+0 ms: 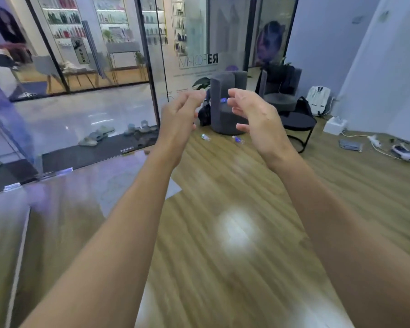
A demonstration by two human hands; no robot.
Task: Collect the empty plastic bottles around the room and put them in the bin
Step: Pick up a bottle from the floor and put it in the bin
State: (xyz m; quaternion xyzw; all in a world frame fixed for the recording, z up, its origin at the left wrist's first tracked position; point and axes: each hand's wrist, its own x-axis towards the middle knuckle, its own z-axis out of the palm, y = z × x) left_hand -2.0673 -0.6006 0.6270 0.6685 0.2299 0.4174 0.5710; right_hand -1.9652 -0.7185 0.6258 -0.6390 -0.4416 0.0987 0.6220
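Two small clear plastic bottles lie on the wooden floor in front of a grey armchair: one with a white label (205, 137) and one with a blue label (238, 139). A third bottle with a blue label (223, 100) rests on the armchair's seat, seen between my hands. My left hand (179, 117) and my right hand (253, 117) are raised in front of me with fingers loosely curled, holding nothing. Both are well short of the bottles. No bin is in view.
The grey armchair (227, 91) stands at the far middle, a black bag beside it. A round black side table (298, 121) and a second chair stand to the right. Cables, a white box and a white backpack line the right wall. Glass doors and slippers are on the left.
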